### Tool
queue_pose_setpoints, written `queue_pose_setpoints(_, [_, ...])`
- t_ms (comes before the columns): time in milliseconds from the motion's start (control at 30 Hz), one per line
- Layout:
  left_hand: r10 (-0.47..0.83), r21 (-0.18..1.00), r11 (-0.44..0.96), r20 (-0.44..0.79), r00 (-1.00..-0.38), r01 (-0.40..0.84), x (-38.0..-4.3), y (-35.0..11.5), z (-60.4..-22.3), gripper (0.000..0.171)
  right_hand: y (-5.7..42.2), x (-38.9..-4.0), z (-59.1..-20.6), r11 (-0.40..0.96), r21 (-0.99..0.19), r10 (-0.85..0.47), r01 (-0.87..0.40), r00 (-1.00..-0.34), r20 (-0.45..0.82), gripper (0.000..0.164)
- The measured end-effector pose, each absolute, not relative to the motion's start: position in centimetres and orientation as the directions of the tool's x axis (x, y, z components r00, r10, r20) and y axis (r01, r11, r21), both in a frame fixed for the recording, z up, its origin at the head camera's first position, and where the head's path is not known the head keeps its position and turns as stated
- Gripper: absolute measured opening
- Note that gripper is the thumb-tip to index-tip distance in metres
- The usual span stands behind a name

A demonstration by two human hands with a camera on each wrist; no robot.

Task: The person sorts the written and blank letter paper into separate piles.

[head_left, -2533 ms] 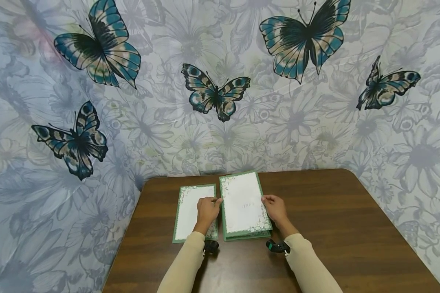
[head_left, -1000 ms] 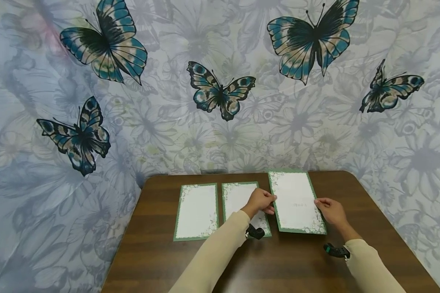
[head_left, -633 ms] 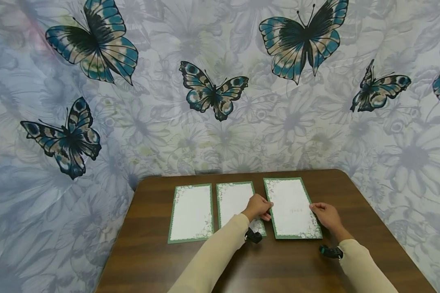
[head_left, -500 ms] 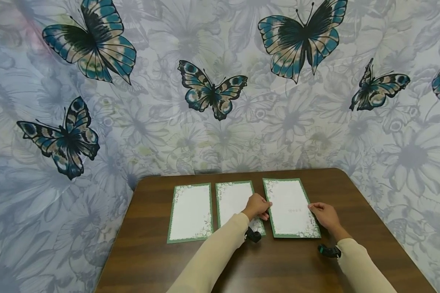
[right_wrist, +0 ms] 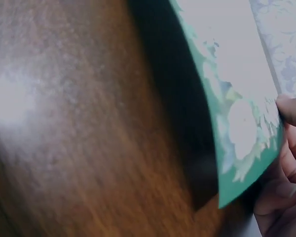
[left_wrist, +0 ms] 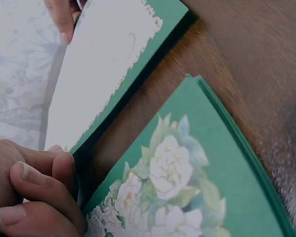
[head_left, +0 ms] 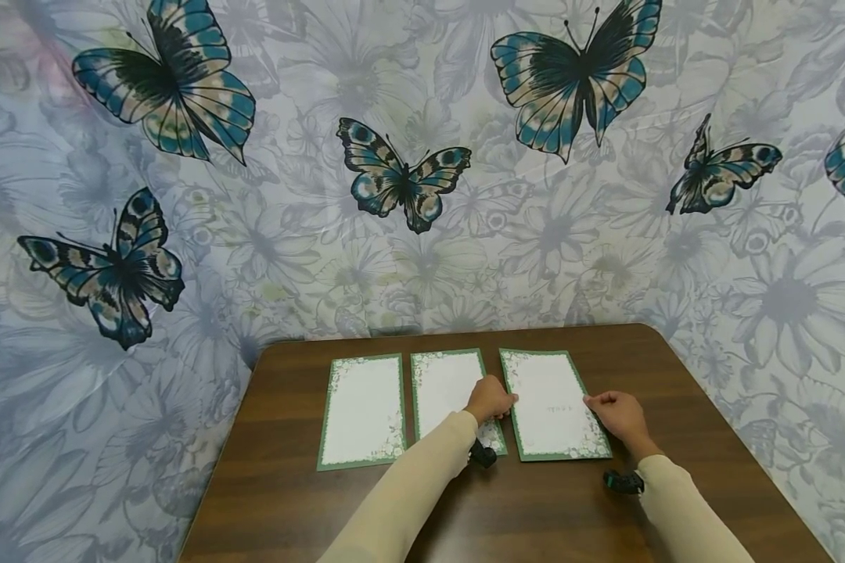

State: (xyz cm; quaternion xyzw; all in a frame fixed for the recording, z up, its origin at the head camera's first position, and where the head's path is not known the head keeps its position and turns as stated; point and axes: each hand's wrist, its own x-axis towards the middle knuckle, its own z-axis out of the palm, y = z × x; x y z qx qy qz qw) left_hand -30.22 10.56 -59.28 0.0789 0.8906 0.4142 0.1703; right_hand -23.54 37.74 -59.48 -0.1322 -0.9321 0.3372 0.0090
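Note:
Both hands hold a green-bordered white floral card, the rightmost of three on the table. My left hand pinches its left edge, forearm crossing over the middle card. On the opposite edge, the thumb and fingers of my right hand pinch the card. Dark shadow under the card in the right wrist view shows that its near edge is a little off the table. Layered edges show on the middle card in the left wrist view. The left card lies flat, untouched.
The brown wooden table has rounded far corners. Behind it hangs a pale floral backdrop with printed teal butterflies. Dark wrist devices sit at both cuffs.
Both hands have carried the card rightward from above the middle card, uncovering it, then lowered it toward the table. Over the last half second it sinks slightly; both hands keep their grip.

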Motion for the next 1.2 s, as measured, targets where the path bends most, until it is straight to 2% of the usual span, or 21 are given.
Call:
queue_pose_setpoints(300, [0.293,0.710,0.701,-0.207,-0.933,0.063,-30.3,10.7,-59.7,0.047,37.2,-23.3,-59.3,0.725,-0.625,0.301,0.290,-0.949,-0.091,0.045])
queue_pose_setpoints(633, [0.262,0.672,0.739,-0.215,-0.941,0.052,-30.3,11.0,-59.5,0.050,37.1,-23.1,-59.2,0.729,-0.619,0.305,0.292,-0.948,-0.088,0.046])
queue_pose_setpoints(733, [0.268,0.697,0.716,-0.205,-0.941,0.052,-30.0,10.6,-59.0,0.050,37.0,-23.0,-59.3,0.726,-0.622,0.309,0.295,-0.947,-0.088,0.046])
queue_pose_setpoints(967, [0.297,0.792,0.602,-0.099,-0.950,0.106,-29.4,6.2,-56.6,0.036,36.0,-22.6,-58.6,0.729,-0.627,0.298,0.276,-0.952,-0.072,0.049])
queue_pose_setpoints(1200, [0.163,0.793,0.609,-0.086,-0.983,0.032,-30.2,-0.9,-54.5,0.020,32.1,-24.2,-57.3,0.748,-0.628,0.245,0.215,-0.969,-0.039,0.044])
